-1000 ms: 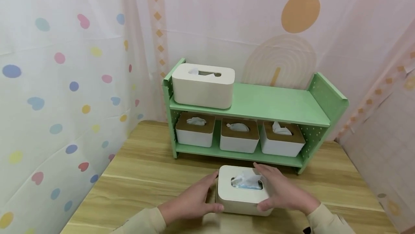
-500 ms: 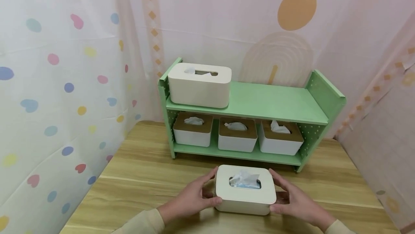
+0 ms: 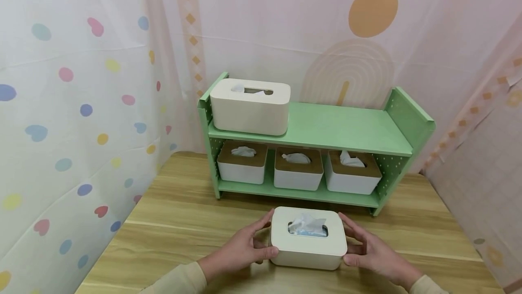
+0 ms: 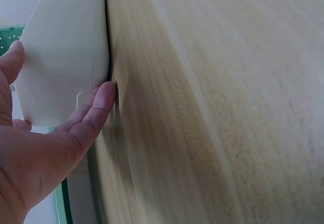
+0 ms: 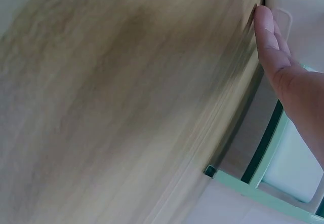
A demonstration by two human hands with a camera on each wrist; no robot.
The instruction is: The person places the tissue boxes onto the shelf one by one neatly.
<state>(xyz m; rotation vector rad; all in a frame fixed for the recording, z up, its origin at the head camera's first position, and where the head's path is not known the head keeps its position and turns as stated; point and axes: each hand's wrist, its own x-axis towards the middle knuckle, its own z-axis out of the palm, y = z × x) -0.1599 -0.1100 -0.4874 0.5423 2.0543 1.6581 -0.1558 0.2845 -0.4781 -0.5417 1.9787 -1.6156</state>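
Observation:
A cream tissue box (image 3: 306,260) sits on the wooden table in front of the shelf, a white tissue (image 3: 306,224) poking from the slot in its lid. My left hand (image 3: 241,248) holds its left end, thumb at the front corner and index finger at the back corner. At the opposite end, my right hand (image 3: 376,255) grips the box the same way. In the left wrist view the lower fingers (image 4: 101,102) lie low along the box's end, close to the tabletop. The right wrist view shows fingers (image 5: 264,26) against the box's side near the table.
Behind the box stands a green two-tier shelf (image 3: 342,126). A larger cream tissue box (image 3: 250,115) occupies its upper left. Below are three white tissue boxes with brown lids: left (image 3: 242,174), middle (image 3: 298,180) and right (image 3: 351,184). Patterned curtains (image 3: 265,17) hang around the table (image 3: 179,203).
My right hand has shifted from over the box's lid and front to its right end. The left hand has stayed at the left end. The view has tilted slightly.

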